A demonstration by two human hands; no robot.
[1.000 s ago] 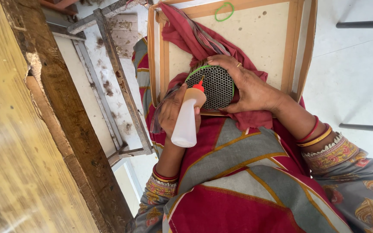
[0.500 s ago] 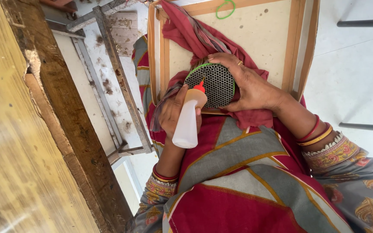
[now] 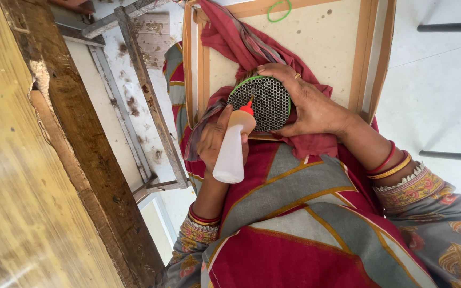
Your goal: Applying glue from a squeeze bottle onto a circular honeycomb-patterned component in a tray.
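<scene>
— What was nearest the camera?

— The left hand (image 3: pixel 215 143), its grip closed around a white squeeze bottle (image 3: pixel 232 151), red nozzle (image 3: pixel 247 108) touching a round black mesh disc (image 3: pixel 267 102).

— And the disc?

— Green-rimmed, gripped by the right hand (image 3: pixel 308 104), held over red cloth (image 3: pixel 241 42) on a wooden-framed board (image 3: pixel 321 37).

— Beyond that?

— A green loop (image 3: pixel 279 10) lay at the board's far edge.

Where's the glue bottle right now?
Head view, centre: the white bottle is in the left hand, its red tip against the round black mesh disc that the right hand holds over the lap board.
</scene>
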